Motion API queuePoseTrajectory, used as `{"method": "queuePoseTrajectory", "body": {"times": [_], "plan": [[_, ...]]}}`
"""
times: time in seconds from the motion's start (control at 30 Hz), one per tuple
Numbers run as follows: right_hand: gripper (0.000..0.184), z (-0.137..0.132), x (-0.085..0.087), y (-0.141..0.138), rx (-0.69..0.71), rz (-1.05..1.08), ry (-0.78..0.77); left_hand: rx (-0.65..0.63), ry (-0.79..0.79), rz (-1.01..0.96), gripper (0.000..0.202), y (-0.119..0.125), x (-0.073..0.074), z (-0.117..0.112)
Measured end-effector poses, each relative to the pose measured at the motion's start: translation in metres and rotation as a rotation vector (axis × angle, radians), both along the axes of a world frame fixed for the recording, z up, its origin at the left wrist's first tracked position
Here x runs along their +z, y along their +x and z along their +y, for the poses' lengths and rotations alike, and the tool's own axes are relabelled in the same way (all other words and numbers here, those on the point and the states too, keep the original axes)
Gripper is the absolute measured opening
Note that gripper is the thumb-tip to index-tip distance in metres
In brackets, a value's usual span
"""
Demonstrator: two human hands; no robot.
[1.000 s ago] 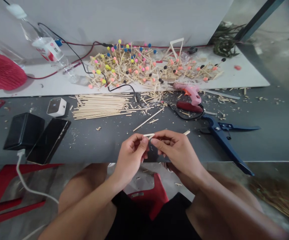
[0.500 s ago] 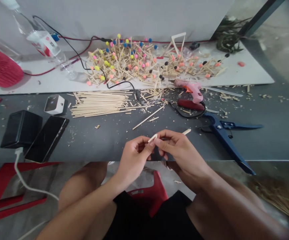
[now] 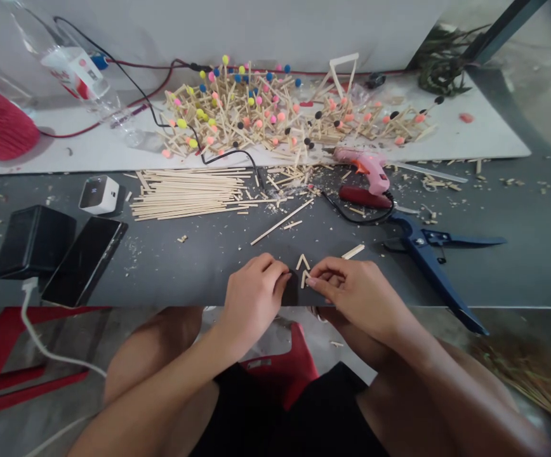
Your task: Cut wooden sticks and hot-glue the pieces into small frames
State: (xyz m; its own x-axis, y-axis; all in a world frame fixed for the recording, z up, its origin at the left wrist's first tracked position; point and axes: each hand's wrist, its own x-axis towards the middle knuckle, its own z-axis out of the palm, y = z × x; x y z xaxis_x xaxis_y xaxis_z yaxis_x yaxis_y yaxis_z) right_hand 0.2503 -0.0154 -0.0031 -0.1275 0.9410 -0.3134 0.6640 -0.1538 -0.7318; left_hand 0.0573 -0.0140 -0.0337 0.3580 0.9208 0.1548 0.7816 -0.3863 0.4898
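Note:
Two small V-shaped pieces of wooden stick are on the grey table between my hands. The farther V-shaped piece (image 3: 303, 261) lies untouched. My right hand (image 3: 351, 285) has its thumb and forefinger pinched on the right leg of the nearer V-shaped piece (image 3: 303, 278). To the left, my left hand (image 3: 255, 289) is closed, thumb and fingertips drawn together, with nothing visible in them. Just beyond my right hand lie short sticks (image 3: 353, 252), side by side. A longer single stick (image 3: 281, 222) rests slantwise ahead of both hands.
A bundle of thin sticks (image 3: 185, 193) lies ahead on the left, a phone (image 3: 85, 260) and black box (image 3: 35, 241) nearer. On the right are a pink glue gun (image 3: 364, 166) and blue cutters (image 3: 428, 266). Ball-tipped stick pieces (image 3: 256, 114) heap at the back.
The V-shaped piece held up between both hands is lowered to the table, and a second one now shows beside it. My hands have moved apart, the left one off the piece.

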Motion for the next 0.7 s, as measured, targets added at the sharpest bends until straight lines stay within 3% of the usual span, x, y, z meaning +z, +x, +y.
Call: {"method": "queuePoseTrajectory", "body": {"times": [0.37,0.57,0.7], "plan": [[0.006,-0.003,0.000,-0.002,-0.006,-0.025,-0.048,-0.009,-0.184,-0.020,0.004,-0.002,0.014,0.015],[0.009,-0.005,-0.003,0.004,0.033,-0.030,-0.062,-0.034,-0.049,0.111,0.014,-0.005,0.012,0.018],[0.005,-0.007,-0.007,0.012,0.038,-0.068,0.004,0.010,0.000,-0.029,0.020,-0.010,0.013,0.021]]}}
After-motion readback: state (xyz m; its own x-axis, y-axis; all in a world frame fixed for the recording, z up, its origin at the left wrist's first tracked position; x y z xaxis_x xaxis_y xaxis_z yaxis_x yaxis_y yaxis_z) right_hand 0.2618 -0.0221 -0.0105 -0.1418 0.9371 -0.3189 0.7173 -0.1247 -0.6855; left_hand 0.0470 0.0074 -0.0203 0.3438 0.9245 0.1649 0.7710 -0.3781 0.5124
